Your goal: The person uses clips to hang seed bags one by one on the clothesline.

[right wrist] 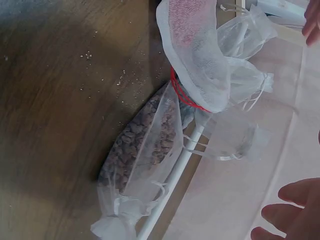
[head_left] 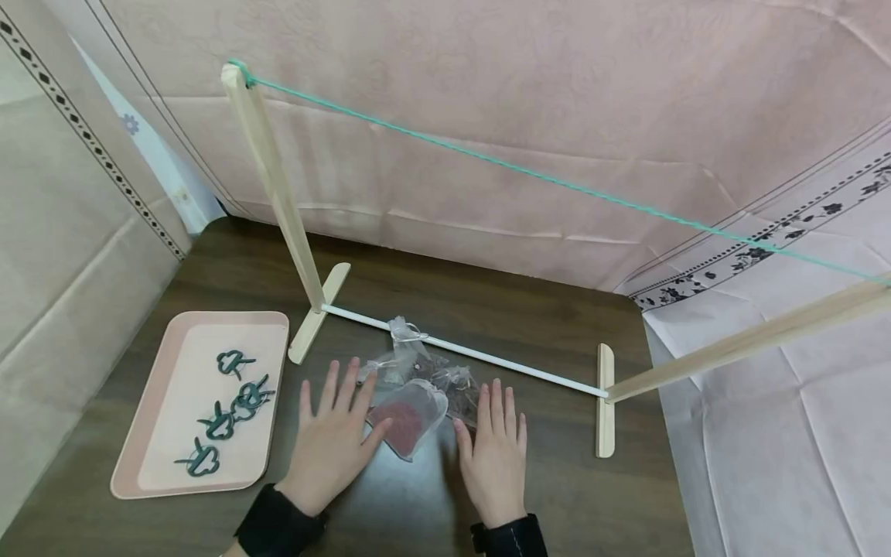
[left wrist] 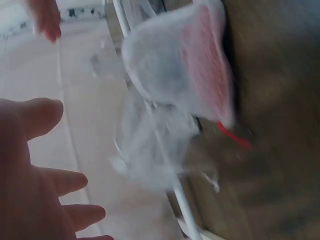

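My left hand [head_left: 334, 449] is spread with straight fingers, palm down, left of a small heap of drawstring bags. Opposite it, my right hand [head_left: 496, 464] also has its fingers straight and holds nothing. Between them lies a white mesh bag [head_left: 428, 402] with pink-red contents; the left thumb overlaps its edge in the head view. A red cord [right wrist: 180, 92] shows at this bag in the right wrist view. Behind it are sheer white bags [head_left: 407, 352]. Near the right fingertips is a sheer bag of brown pebble-like pieces [right wrist: 142, 135].
A pink tray [head_left: 128, 456] at left holds several dark teal clips [head_left: 219, 424]. Beyond the hands stands a wooden frame with a left post [head_left: 281, 186], right post [head_left: 752, 336], low white rod [head_left: 515, 362] and green cord [head_left: 487, 158] overhead. Pale crumbs [right wrist: 120, 77] dot the table.
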`<state>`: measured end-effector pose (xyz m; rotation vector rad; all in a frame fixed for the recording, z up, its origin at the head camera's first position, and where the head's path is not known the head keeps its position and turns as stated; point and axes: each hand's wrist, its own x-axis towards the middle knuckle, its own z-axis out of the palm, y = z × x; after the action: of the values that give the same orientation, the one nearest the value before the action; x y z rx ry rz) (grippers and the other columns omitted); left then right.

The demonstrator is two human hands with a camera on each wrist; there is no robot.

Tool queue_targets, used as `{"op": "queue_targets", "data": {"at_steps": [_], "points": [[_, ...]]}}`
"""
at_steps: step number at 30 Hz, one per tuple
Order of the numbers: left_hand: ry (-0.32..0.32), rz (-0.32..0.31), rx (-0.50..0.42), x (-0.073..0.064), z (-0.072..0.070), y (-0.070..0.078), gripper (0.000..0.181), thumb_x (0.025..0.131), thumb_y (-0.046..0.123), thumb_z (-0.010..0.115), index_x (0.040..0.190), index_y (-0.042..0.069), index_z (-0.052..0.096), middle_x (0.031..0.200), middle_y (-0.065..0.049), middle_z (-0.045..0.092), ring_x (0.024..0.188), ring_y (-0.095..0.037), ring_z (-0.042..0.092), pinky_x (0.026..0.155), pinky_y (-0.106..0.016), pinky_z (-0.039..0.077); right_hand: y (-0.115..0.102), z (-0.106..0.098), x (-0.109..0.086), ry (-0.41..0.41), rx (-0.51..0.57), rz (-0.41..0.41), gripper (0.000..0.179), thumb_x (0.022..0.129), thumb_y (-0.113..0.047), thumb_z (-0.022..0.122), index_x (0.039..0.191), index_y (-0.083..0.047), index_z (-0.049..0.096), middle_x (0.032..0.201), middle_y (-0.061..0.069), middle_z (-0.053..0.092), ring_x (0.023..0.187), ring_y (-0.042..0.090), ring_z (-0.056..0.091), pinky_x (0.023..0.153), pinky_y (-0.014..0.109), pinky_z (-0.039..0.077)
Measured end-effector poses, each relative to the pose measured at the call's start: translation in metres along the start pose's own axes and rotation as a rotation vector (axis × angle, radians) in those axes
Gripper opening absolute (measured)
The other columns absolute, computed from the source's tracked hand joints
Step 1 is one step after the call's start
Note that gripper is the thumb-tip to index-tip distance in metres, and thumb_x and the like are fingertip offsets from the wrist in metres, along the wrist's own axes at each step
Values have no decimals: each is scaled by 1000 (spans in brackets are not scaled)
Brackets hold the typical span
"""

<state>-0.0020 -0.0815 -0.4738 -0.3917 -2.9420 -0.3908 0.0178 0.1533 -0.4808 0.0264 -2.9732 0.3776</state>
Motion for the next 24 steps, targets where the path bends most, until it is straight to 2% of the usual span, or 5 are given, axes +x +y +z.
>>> {"op": "queue_targets", "data": {"at_steps": [5,9,12,17,24], "points": [[1,-126,-56,-8,-4,-34,67,87,51,45,138,10,32,145,-15,18,132,-36,9,99,-59,-3,2,4,-2,-28,28,22,67,92,-54,28,142,-10,22,148,6,12,135,23,5,102,50,11],[53,-251,-95,-17,-13,-71,53,90,29,49,135,3,35,139,-22,27,128,-42,18,96,-63,12,4,4,-3,-21,56,39,66,92,-53,29,141,-9,24,148,6,13,135,23,6,102,51,11],[45,-342,-88,-28,-21,-95,47,90,16,47,131,-2,37,133,-27,33,121,-47,25,90,-64,21,4,4,-4,-15,65,51,66,92,-53,32,141,-9,25,148,6,14,135,24,7,101,52,13],[-81,-456,-112,-39,-24,-118,50,88,20,48,130,-6,34,131,-31,29,118,-50,24,85,-66,24,8,3,-5,-18,75,82,67,91,-51,36,141,-9,23,148,7,14,135,25,7,101,52,13],[-280,-578,-164,-54,-17,-140,77,79,43,61,131,-5,29,129,-34,23,113,-51,22,78,-66,29,14,4,-10,10,113,89,67,92,-49,36,142,-9,20,147,11,15,134,25,8,101,50,14]]}}
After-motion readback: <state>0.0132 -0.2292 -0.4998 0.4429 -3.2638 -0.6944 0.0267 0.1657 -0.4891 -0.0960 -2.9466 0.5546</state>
